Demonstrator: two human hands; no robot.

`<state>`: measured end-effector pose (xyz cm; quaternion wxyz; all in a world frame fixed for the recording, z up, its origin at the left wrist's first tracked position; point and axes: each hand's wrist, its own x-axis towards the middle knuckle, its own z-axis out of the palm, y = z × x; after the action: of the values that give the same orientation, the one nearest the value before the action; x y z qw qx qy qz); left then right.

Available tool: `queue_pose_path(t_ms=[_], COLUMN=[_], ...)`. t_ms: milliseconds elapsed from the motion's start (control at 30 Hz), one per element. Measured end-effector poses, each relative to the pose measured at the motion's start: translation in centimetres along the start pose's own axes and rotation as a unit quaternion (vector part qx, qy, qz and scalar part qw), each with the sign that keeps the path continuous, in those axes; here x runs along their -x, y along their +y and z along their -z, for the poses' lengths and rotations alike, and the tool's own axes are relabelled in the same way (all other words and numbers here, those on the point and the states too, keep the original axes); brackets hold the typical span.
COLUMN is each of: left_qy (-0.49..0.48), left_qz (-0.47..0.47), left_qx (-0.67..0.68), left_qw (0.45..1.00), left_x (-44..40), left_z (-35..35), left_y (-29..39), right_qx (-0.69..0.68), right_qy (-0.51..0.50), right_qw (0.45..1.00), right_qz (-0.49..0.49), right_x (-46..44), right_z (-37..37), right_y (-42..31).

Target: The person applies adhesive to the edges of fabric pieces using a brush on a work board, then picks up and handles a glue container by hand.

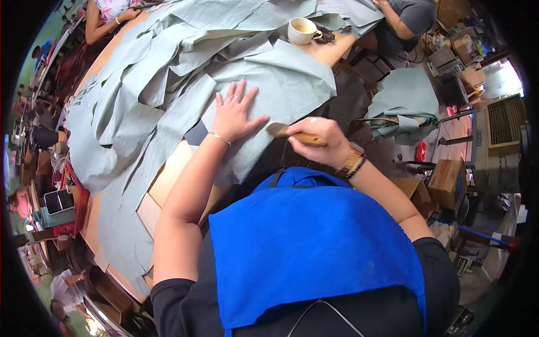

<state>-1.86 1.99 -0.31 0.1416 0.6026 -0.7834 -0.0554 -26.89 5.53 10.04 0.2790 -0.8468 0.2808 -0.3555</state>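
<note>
My left hand [237, 115] lies flat with fingers spread on a pale grey-green sheet [286, 76] that looks like leather or fabric. In my right hand [325, 140] is a brush [307, 138] with a wooden handle, its bristle end at the sheet's near edge. Whether the bristles touch the sheet I cannot tell. Beyond the sheet stands a white cup [302, 31] with yellowish contents, beside a dark crumpled clump [325, 36]. More grey-green pieces [129, 106] lie heaped and overlapping to the left.
Two people sit across the table [331, 50], one arm [104, 25] at far left and another person [412, 19] at far right. More grey-green sheets [401, 101] hang over a support at right. Cardboard boxes [446, 182] stand near my right side.
</note>
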Motion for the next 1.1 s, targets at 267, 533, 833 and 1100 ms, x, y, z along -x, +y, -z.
queue_pose_path(t_ms=[267,533,833,1100], left_qy=[-0.025,-0.054,-0.079,-0.067], left_qz=[-0.040,-0.096,-0.145,-0.169], left_qx=[0.015,-0.013,-0.014,-0.012], left_qw=[0.999,0.994,0.986,0.983], left_x=[-1.6,-3.9,-5.7,-6.7], left_z=[-0.4,0.1,0.3,-0.2], left_y=[-0.9,-1.0,-1.2,-1.8], right_qx=[0.058,0.116,0.010,-0.047], right_qy=[-0.036,-0.090,-0.120,-0.128], right_qw=[0.997,0.988,0.993,0.990], right_qz=[-0.035,-0.052,-0.018,0.043], right_x=[0.8,0.3,-0.1,-0.9], right_z=[1.9,2.4,1.1,-1.7], right_y=[0.8,1.1,1.6,1.5])
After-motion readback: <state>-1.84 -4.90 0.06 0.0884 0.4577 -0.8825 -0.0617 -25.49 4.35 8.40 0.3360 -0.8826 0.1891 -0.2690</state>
